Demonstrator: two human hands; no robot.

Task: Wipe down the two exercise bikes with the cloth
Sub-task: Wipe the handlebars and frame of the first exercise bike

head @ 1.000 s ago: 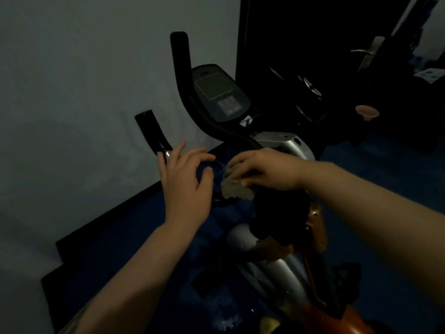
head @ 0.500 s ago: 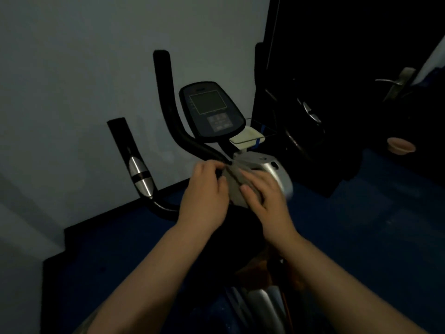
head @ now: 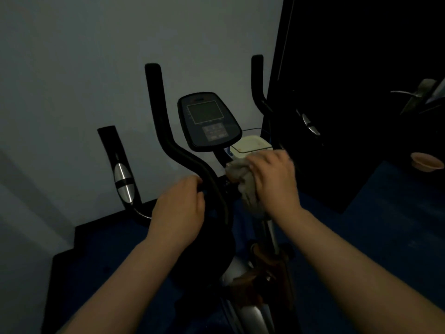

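Left hand (head: 178,213): fingers curled around the black handlebar (head: 192,162). Right hand (head: 274,182): palm down, fingers bunching the cloth (head: 243,179) against the bike's stem, below the console (head: 208,121). One exercise bike (head: 240,273) is plainly visible; a second cannot be confirmed. One cloth: pale grey, crumpled, hanging beneath the palm.

My right hand (head: 272,182) is carrying the cloth (head: 243,179) rightward off the housing; my left hand (head: 178,213) is now gripping the handlebar (head: 192,162).
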